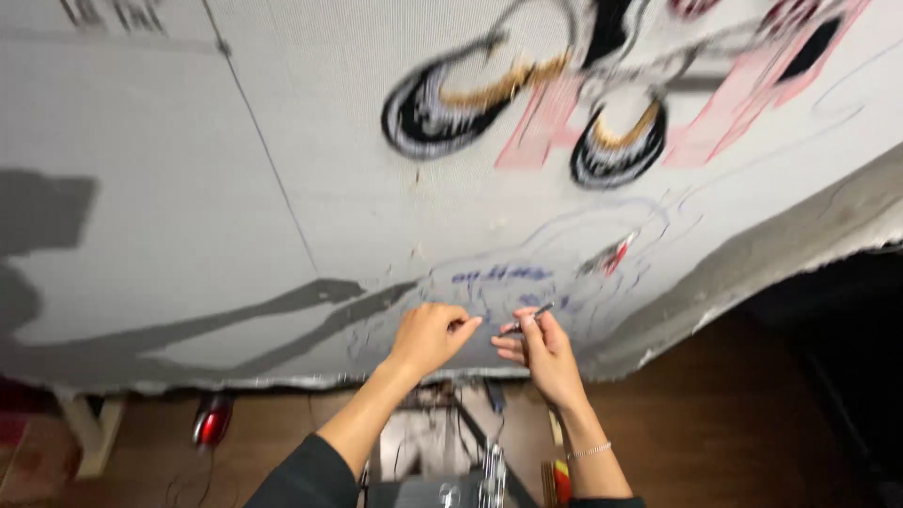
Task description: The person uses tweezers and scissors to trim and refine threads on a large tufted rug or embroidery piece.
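Holding a thin dark pen (529, 318) in the right hand (546, 353), fingers closed around it, tip up against a big white cloth (235, 188). Curled into a loose fist, left hand (428, 337), just left of the right one, touching the cloth, fingers bent in, holding nothing that shows. Pen small, blurry, slanted, near the low middle of the cloth, beside blue scribbles (503, 275). Farther up, fuzzy black and gold ovals (442, 103) and pink patches (546, 127). Below, brown floor (734, 423) and a red light (213, 421) at left.
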